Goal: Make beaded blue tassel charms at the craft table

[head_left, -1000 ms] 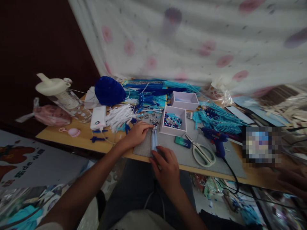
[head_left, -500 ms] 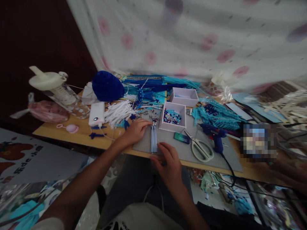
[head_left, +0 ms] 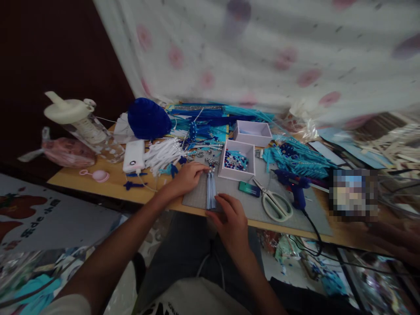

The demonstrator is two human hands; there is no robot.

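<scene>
Right grip [head_left: 233, 221] has spread wider since the earlier frame beside the lower end of the pale-blue tassel [head_left: 211, 192], which lies on the mat [head_left: 254, 211] and may slide askew should the left grip [head_left: 186, 178] at the tassel's beaded top [head_left: 212, 168], pinch not determinable, slacken.

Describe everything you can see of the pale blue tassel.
The tassel is pale blue, with long, narrow strands that look like fabric and small beads at the top. It lies nearly straight on the gray mat, its strands pointing toward the mat's near edge. The left hand has its fingertips at the beaded top; whether the right hand, by the lower end, touches it cannot be told.
</scene>
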